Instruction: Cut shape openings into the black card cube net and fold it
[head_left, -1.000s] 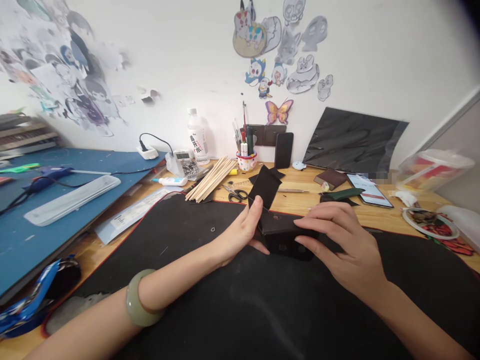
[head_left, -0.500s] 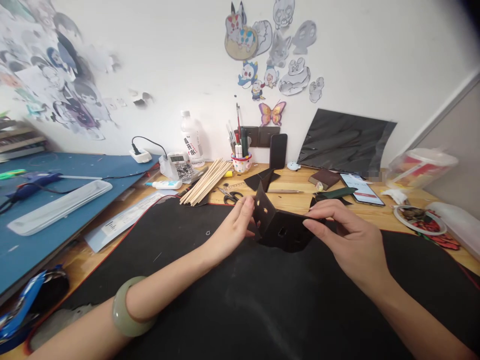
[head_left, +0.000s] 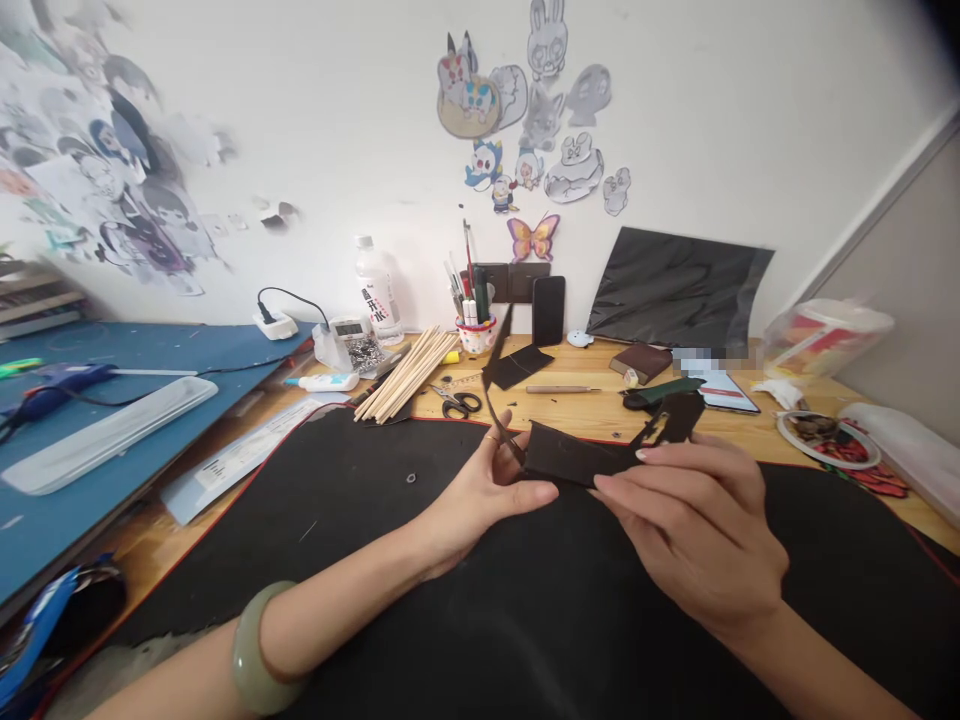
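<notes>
Between my hands, above the black mat (head_left: 420, 620), is a folded piece of black card (head_left: 574, 455) with cut-outs. One flap rises tall on its left side, and a flap with holes stands up at the right. My left hand (head_left: 487, 480) grips the card's left end, thumb in front and fingers behind. A green bangle circles that forearm. At the lower right edge, my right hand (head_left: 697, 520) pinches the card between thumb and fingers; some of its fingertips are hidden behind the card.
Scissors (head_left: 457, 402), a bundle of wooden sticks (head_left: 409, 375) and a wooden-handled tool (head_left: 559, 389) lie beyond the mat. A pen cup (head_left: 476, 332), a bottle (head_left: 379, 295) and a phone (head_left: 549, 310) stand near the wall. A blue board (head_left: 150, 430) is at the left.
The black card has been turned and tilted, so its flaps now point up on both sides. My left thumb has come to the front, and my right hand has moved lower. The view has shifted slightly.
</notes>
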